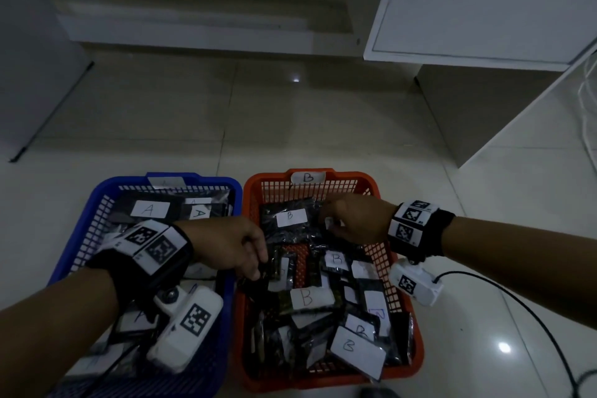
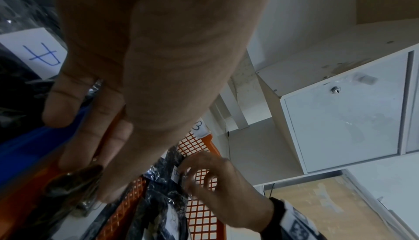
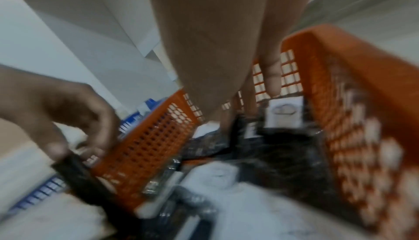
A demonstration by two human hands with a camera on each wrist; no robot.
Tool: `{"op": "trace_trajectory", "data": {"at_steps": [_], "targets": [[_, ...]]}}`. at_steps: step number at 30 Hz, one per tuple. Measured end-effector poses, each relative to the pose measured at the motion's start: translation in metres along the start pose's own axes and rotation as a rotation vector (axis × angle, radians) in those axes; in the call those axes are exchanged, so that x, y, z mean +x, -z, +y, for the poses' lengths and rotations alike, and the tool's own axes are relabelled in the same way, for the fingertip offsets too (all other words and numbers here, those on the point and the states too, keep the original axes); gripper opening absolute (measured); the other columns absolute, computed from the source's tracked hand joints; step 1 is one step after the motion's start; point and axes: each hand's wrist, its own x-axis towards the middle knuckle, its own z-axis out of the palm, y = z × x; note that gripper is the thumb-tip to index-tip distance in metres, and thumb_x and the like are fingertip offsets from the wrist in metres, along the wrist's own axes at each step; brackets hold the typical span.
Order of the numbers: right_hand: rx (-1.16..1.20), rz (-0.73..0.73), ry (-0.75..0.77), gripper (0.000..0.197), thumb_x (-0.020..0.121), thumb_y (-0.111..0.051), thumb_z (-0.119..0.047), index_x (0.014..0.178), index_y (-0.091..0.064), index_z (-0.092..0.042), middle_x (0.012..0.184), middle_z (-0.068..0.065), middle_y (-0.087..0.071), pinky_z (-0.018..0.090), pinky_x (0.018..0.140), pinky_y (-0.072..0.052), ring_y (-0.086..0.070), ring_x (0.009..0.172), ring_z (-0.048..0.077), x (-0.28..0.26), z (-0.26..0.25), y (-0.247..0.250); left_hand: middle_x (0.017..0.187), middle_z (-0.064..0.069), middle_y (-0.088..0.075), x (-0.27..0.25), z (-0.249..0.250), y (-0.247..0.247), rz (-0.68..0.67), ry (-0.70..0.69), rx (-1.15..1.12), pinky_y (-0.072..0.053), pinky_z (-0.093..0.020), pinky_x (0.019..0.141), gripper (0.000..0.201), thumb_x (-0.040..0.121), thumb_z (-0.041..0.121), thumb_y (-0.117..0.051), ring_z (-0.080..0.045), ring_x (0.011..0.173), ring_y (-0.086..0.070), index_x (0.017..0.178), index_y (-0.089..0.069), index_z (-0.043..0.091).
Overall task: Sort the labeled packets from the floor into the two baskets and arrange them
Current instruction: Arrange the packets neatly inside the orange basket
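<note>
Sorting: the floor in the upper half of the head view shows no packets on it, so I judge the sorting done or all but done. What lies outside the frame I cannot tell.

Blue basket, lower left of the head view: holds dark packets with white labels. Two labels at its far end read A; others are hidden under my left forearm and the wrist camera. They lie overlapping, not in rows.

Orange basket, lower centre: tagged B on its far rim, holding many dark packets. The legible labels all read B, including a large packet at the far end and one tilted up at the near corner. Several smaller labels are too dim to read. The packets lie criss-crossed, with bare basket floor showing between them.

Left hand: over the orange basket's left side, my grip clamped on the edge of a small dark packet, thumb and fingers pinching it just inside the basket wall.

Right hand: at the far end of the orange basket, fingers curled round a small packet whose white label shows between them. The right wrist view is blurred.

Remaining, by my judgement: arranging. Neither basket's packets are squared up yet, and I am at work on the orange one.
</note>
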Motion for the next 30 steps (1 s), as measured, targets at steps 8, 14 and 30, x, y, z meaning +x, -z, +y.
{"op": "trace_trajectory", "data": {"at_steps": [8,14,30], "targets": [[0.29,-0.255,-0.045,0.035,0.091,-0.073,-0.026,0.121,-0.067,-0.01,0.112,0.003,-0.072,0.016,0.076,-0.05,-0.067,0.096,0.014,0.005,-0.004,-0.013,0.099,0.006,-0.074,-0.001,-0.003,-0.002,-0.039,0.001,0.067,-0.055,-0.027,0.09,0.031,0.078,0.019,-0.083,-0.009,0.096,-0.069,0.106,-0.068,0.021],[0.434,-0.247,-0.063,0.012,0.09,-0.074,-0.024,0.1,-0.066,-0.025,0.099,-0.006,-0.068,0.027,0.091,-0.053,-0.065,0.096,0.013,0.002,0.009,-0.006,0.092,0.008,-0.076,-0.013,0.005,0.006,0.052,-0.01,0.118,-0.058,-0.029,0.086,0.018,0.084,0.021,-0.078,-0.008,0.089,-0.07,0.099,-0.07,0.023],[0.121,0.308,-0.26,0.014,0.093,-0.064,-0.017,0.099,-0.072,-0.007,0.096,0.01,-0.072,0.03,0.071,-0.052,-0.067,0.083,0.025,0.0,0.041,-0.001,0.097,0.009,-0.067,0.047,0.049,0.035,0.592,-0.235,0.2,-0.047,-0.018,0.075,0.014,0.079,0.013,-0.081,-0.005,0.087,-0.061,0.083,-0.074,0.024]]}}
